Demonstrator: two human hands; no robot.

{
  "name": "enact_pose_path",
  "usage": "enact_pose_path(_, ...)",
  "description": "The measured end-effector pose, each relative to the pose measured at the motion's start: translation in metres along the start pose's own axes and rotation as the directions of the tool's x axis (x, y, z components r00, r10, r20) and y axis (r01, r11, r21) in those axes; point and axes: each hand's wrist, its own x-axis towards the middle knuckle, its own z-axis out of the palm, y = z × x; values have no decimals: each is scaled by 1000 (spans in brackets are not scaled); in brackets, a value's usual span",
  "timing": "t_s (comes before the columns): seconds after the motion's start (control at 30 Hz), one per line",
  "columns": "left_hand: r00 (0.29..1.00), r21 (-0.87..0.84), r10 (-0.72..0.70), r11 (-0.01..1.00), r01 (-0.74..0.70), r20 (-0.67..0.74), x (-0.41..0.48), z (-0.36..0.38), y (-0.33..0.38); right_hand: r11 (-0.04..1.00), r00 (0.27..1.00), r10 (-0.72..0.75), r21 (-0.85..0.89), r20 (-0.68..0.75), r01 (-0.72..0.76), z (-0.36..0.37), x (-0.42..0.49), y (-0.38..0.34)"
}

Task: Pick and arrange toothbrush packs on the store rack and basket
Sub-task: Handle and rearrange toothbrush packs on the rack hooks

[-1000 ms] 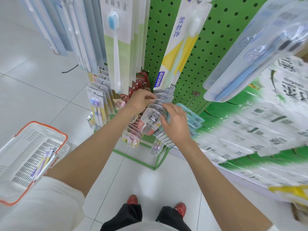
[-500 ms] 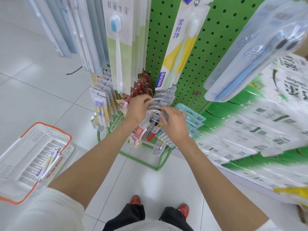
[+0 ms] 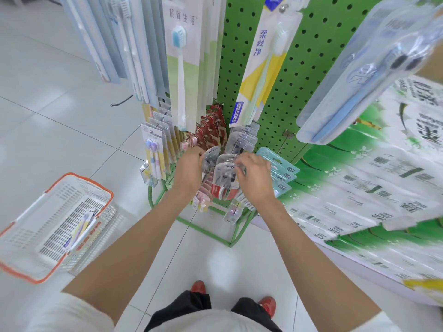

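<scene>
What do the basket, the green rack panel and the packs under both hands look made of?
Basket: moulded plastic by its look, white slotted walls, orange rim. Green rack panel: probably painted metal, matte, with regular punched holes. Packs: clear glossy plastic blisters; backing looks like card, hard to confirm.

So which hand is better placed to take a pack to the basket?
Probably left: the left hand grips a clear pack and the basket sits on that side; the right hand is farther.
</scene>
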Motion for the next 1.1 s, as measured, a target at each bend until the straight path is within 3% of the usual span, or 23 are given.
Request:
enact_pose_path(0.2,999,-66,-16,998,13,-49,-25,-14,-2,998,999,52,47,3,-52,0,2,-1)
enact_pose_path(0.6,976,-145,-201,972,187,-88,-56,-24,-30,991,995,96,99,-21,-93,-6,9,-2)
enact_pose_path(0.83,978,-142,-190,974,177,-82,-56,-27,-38,987,994,102,126,-42,-96,-6,13,-7)
enact_pose_path(1.1,984,-149,-170,976,161,-45,-56,-22,-34,991,986,133,34,-96,-130,3,16,-6)
